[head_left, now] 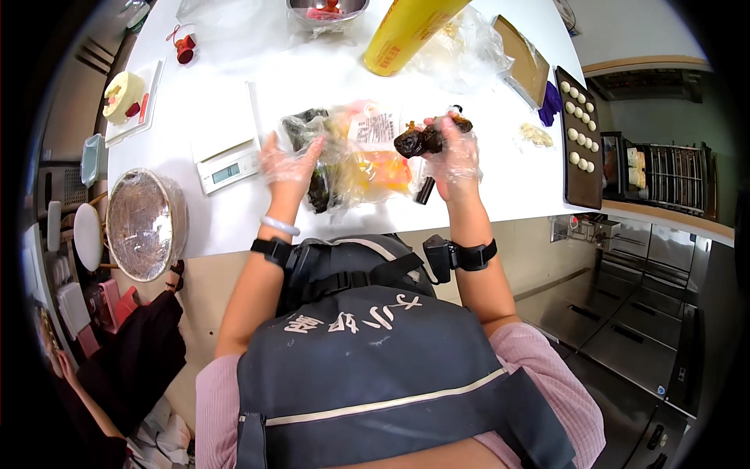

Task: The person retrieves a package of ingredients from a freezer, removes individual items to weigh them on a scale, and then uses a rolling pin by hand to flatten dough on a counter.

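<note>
My left hand (289, 164), in a thin clear glove, is at the left side of a clear plastic bag (344, 168). Its fingers are spread, and the thumb touches or nearly touches the plastic. Dark packaged food (319, 187) shows at the bag's left, and a yellow-orange packet (383, 173) at its right. In my right hand (455, 156), gloved likewise, is a clump of dark, shiny, wrinkled food (422, 141), held above the table. Its exact kind is unclear. A short black cylinder (425, 190) lies below that hand.
A white digital scale (226, 164) stands left of the bag; beyond it is a cake (123, 98). A film-covered bowl (142, 225) is by the left edge. At the back are a yellow roll (398, 39) and a metal bowl (328, 14). A dark tray (576, 176) holds several dough balls.
</note>
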### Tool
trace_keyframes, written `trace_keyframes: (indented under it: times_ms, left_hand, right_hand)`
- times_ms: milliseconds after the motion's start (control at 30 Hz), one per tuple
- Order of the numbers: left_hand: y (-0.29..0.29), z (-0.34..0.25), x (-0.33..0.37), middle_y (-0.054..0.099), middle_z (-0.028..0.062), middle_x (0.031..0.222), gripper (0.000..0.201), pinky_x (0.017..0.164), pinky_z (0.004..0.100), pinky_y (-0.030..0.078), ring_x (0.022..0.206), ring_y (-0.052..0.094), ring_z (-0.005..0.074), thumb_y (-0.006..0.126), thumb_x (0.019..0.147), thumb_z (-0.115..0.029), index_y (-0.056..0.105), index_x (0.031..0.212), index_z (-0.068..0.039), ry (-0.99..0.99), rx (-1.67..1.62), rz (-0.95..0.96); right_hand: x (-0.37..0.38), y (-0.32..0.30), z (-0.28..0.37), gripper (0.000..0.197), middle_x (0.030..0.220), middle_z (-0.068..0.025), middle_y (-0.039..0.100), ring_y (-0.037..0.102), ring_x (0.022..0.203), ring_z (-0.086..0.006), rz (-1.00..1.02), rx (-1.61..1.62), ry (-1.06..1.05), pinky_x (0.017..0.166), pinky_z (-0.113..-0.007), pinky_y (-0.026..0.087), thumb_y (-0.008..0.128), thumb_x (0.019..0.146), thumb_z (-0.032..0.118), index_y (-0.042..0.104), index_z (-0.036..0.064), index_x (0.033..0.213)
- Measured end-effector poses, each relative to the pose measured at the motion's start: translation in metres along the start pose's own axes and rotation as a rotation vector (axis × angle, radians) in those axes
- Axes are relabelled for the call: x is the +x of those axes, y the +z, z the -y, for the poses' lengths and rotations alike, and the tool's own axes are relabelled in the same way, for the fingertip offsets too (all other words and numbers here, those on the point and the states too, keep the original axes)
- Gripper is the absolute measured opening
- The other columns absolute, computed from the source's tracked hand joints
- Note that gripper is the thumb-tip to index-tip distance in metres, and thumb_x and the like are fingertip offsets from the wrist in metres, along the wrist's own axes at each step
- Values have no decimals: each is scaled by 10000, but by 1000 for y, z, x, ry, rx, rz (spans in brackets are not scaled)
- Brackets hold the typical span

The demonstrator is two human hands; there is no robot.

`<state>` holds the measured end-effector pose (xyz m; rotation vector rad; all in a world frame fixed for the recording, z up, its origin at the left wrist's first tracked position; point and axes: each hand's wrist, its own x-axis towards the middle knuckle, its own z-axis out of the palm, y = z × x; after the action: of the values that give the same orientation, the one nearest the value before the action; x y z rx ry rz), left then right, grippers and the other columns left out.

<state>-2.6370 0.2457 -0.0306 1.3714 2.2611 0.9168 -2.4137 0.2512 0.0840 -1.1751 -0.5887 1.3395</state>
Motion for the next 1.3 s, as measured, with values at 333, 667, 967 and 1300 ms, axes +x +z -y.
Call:
trace_keyframes:
  times_ms: [333,667,967,1300]
  left_hand:
    - [-98,-79,-8,597,69,994,332,772,253,439,864,546,131,639,816,-228,571,1066,-20,149,-989,741]
    - [-153,-43,-21,601,46,726,248,491,214,384,573,517,91,614,822,-269,615,875,-26,-243,-1064,1213]
    - [-171,-22,-44,547,55,610,321,429,223,354,488,488,116,601,816,-353,583,750,-40,-457,-1277,1123]
    - [-195,-17,-33,515,61,640,450,424,213,338,472,431,113,402,919,-409,543,948,17,-484,-1443,1081]
  right_hand:
    - [-19,70,-3,412,1026,-87,569,518,965,-177,519,-330,-221,914,-306,374,474,907,356,449,49,1180]
    - [-32,95,31,431,848,-110,589,576,778,-261,1286,-1063,-505,689,-330,451,798,604,241,608,35,932]
    - [-55,117,2,303,738,-96,586,590,657,-257,1278,-922,-600,570,-316,455,722,670,280,603,61,844]
    - [-51,126,-18,283,639,-13,548,494,578,-99,1067,-733,64,542,-246,408,625,810,284,600,7,864]
